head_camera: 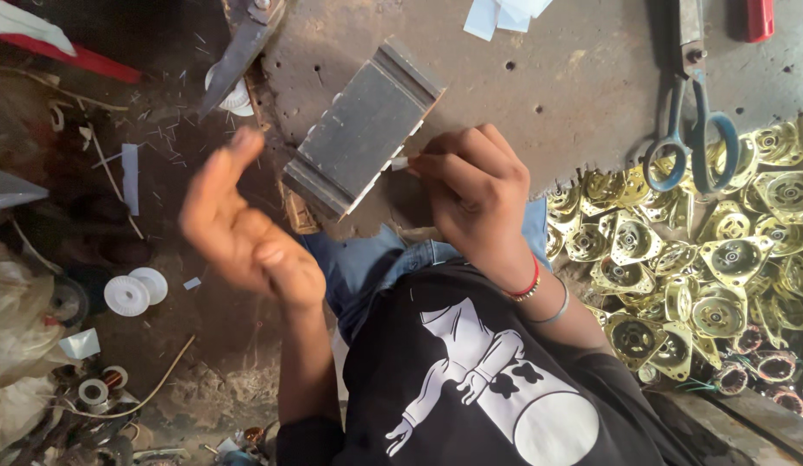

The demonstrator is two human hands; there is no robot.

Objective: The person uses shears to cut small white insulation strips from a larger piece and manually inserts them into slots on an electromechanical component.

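head cam, looking down at bench (591,78). right hand (470,185) at the near edge of a grey metal block (363,129), a motor stator core by the look, lying tilted on the bench near its edge. fingers curled tight, pinching a small white strip (400,161) at the block's lower side; looks like insulation paper going into a slot, but slot itself not visible. left hand (246,229) is off the block, raised to the left, blurred, fingers (233,155) loosely extended and half open, holding nothing that shows.

block not steadied by either hand as far as can be seen; rests on its own weight.

judgement, doing this well: keep strip square to the slot, push w/ thumb and forefinger close to the entry so paper doesn't buckle; left hand should brace the block, since it sits close to the bench edge and could slide or tip.

around: blue-handled scissors (690,129) on bench to the right, well apart. white paper scraps (501,13) at top. heap of brass-coloured motor covers (703,259) below bench at right. white spools (134,292) on floor at left.
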